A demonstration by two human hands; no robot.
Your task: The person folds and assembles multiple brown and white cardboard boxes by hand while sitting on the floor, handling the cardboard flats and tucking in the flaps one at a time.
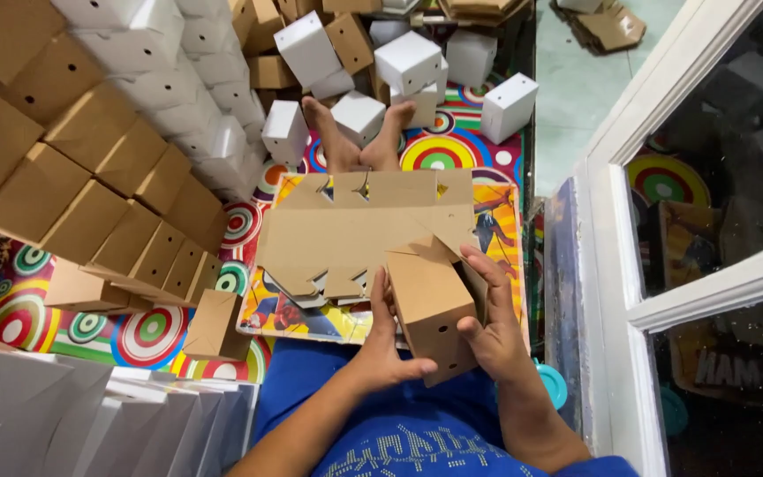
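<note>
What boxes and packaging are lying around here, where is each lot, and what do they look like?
Small brown cardboard box: held between left hand and right hand, top flaps open.
Flat brown cardboard blanks: stacked ahead of the hands, notched edges.
Folded brown boxes: rows at left.
Folded white boxes: loose pile near the feet.
White folded boxes: row at lower left.

A bright mat with circles covered the floor. Past the hands, flat cardboard lay on it, with brown boxes off to their left.
</note>
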